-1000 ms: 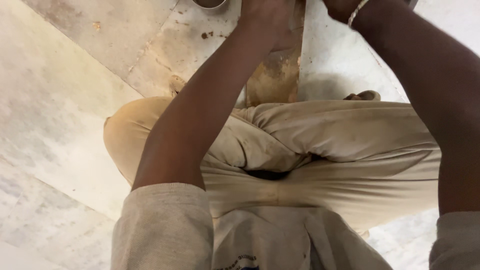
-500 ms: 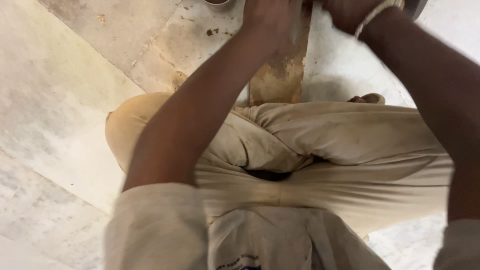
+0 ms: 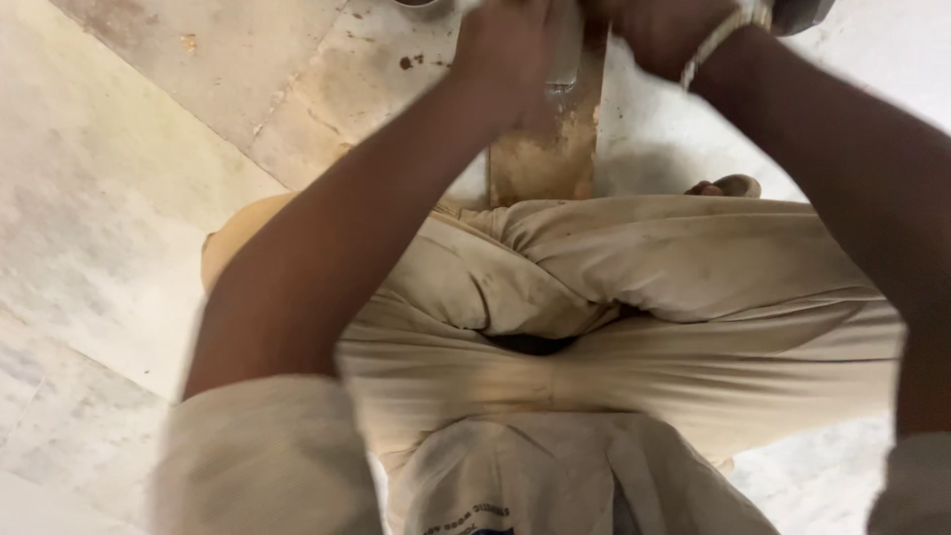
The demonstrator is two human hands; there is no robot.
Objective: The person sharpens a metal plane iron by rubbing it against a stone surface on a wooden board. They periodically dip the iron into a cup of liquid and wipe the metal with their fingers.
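Your left hand [image 3: 510,50] and right hand [image 3: 659,30] meet at top edge, both curled against upright stained wooden block [image 3: 545,149] between them; exact grip cut off, cannot tell. Block stands on marble floor [image 3: 119,198], just beyond your crossed legs [image 3: 644,287].

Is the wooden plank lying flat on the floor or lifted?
Flat: the plank rests on the floor beneath both hands, its far end out of view.
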